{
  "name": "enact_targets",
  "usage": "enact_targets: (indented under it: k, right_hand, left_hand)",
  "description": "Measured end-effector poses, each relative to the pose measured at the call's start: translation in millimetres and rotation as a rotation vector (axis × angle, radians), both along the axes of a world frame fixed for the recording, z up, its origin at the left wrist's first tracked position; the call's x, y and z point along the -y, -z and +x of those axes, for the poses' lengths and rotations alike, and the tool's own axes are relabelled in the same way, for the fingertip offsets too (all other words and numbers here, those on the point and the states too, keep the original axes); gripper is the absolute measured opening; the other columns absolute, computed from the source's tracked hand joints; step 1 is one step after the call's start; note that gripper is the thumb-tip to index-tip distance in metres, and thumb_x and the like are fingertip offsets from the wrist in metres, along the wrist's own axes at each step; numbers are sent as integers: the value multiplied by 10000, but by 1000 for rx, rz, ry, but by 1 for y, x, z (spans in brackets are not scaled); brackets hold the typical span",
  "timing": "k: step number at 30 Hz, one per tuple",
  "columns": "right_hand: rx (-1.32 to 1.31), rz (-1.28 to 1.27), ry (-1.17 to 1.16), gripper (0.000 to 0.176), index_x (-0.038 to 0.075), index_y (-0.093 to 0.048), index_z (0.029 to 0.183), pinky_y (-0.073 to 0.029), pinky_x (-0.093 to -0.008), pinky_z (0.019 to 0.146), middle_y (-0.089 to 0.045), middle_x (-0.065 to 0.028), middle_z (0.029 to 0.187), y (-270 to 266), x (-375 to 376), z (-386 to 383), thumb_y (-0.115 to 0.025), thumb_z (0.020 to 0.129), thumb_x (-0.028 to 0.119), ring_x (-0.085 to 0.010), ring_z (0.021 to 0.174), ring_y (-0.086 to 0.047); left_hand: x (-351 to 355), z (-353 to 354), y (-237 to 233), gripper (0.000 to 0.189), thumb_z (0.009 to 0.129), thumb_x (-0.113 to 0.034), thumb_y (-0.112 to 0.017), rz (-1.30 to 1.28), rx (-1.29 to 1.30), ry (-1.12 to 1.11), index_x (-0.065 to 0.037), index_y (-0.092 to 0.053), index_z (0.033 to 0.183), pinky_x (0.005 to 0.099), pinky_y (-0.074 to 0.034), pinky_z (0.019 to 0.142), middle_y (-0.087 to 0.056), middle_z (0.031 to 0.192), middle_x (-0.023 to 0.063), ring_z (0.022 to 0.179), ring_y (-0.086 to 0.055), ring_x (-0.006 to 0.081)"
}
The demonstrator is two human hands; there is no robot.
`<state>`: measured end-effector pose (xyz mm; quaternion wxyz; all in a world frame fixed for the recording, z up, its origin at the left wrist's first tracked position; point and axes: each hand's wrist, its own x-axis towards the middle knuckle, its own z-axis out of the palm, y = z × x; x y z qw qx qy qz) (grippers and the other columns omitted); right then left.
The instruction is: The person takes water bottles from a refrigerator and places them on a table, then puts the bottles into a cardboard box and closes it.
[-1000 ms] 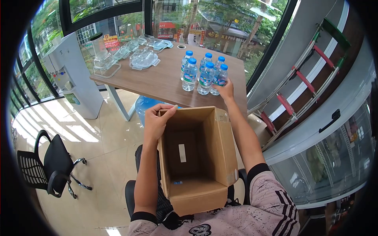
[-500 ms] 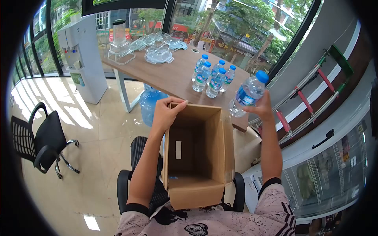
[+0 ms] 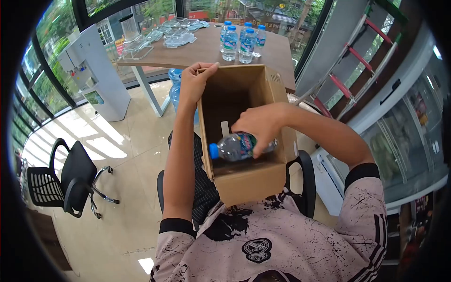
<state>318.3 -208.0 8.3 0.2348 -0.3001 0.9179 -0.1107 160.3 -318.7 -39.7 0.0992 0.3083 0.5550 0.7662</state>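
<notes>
An open cardboard box (image 3: 249, 187) sits at my lap, its mouth facing up. My left hand (image 3: 195, 83) grips the box's far left corner, thumb over the rim. In the mouth of the box, my right hand (image 3: 263, 126) is wrapped round a water bottle (image 3: 231, 148) lying on its side, its blue cap pointing left. Part of the bottle is hidden behind my fingers. Beyond the box, several more water bottles (image 3: 246, 46) with blue caps stand upright together on the wooden table (image 3: 202, 55).
Clear plastic containers (image 3: 178, 37) lie at the table's far left. A large blue water jug (image 3: 174, 87) stands beneath it. To the left are a water dispenser (image 3: 101, 77) and a black office chair (image 3: 70, 176). A ladder (image 3: 340, 84) and a glass-doored fridge (image 3: 399, 145) stand at right.
My right hand has brought the water bottle from beside the table, leftward and down into the box's mouth, tipping it onto its side. My left hand stays on the box corner; the view has shifted.
</notes>
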Motion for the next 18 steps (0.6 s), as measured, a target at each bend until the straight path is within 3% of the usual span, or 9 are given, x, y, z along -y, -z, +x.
enact_targets:
  k: [4, 6, 8, 10, 12, 14, 18]
  right_hand:
    - [412, 507, 309, 511, 40, -669, 1005, -497, -373, 795, -653, -177, 1012, 58, 10, -38, -787, 594, 320, -288, 938, -632]
    - [445, 695, 199, 505, 39, -660, 1050, -494, -412, 816, -639, -137, 1092, 84, 22, -53, -774, 638, 307, -259, 947, -633]
    - [397, 840, 3, 491, 86, -667, 1064, -481, -386, 850, -632, -88, 1130, 113, 30, -65, -770, 639, 308, -265, 1024, -602]
    - [350, 871, -59, 490, 88, -667, 1065, -481, -387, 850, -632, -89, 1131, 137, 33, -72, -770, 639, 309, -265, 1024, -602]
    - [311, 866, -48, 489, 89, -667, 1065, -481, -387, 851, -632, -89, 1131, 157, 30, -72, -769, 640, 310, -265, 1025, -601]
    - [280, 861, -16, 488, 91, -668, 1065, -480, -388, 851, -631, -89, 1132, 172, 26, -68, -768, 641, 311, -265, 1025, -601]
    - [232, 817, 26, 486, 94, -668, 1066, -480, -390, 851, -630, -89, 1134, 195, 22, -56, -766, 642, 313, -266, 1027, -600]
  left_hand:
    - [-1, 18, 0, 184, 808, -186, -705, -20, -49, -22, -6, -676, 838, 168, -284, 482, -581, 678, -42, 558, -415, -1]
    - [-6, 28, 0, 184, 806, -185, -708, -13, -93, -13, -5, -675, 829, 167, -281, 478, -580, 674, -42, 554, -412, -2]
    - [-8, 33, -3, 185, 804, -184, -711, -16, -137, -14, -4, -674, 820, 166, -278, 474, -579, 670, -41, 551, -409, -3]
    - [-8, 35, -2, 201, 815, -179, -703, -63, -89, 21, 6, -664, 883, 172, -403, 659, -639, 787, 14, 709, -542, 43]
    - [-8, 37, -5, 192, 817, -177, -702, -106, -95, 2, 2, -663, 874, 173, -400, 655, -638, 778, 12, 702, -536, 43]
    - [-8, 37, -3, 185, 803, -179, -714, 31, -90, 2, -1, -664, 805, 164, -307, 486, -589, 673, -29, 554, -426, 2]
    - [5, 41, -1, 163, 807, -162, -706, -66, -68, -33, -5, -661, 802, 165, -361, 534, -609, 695, -10, 592, -477, 18]
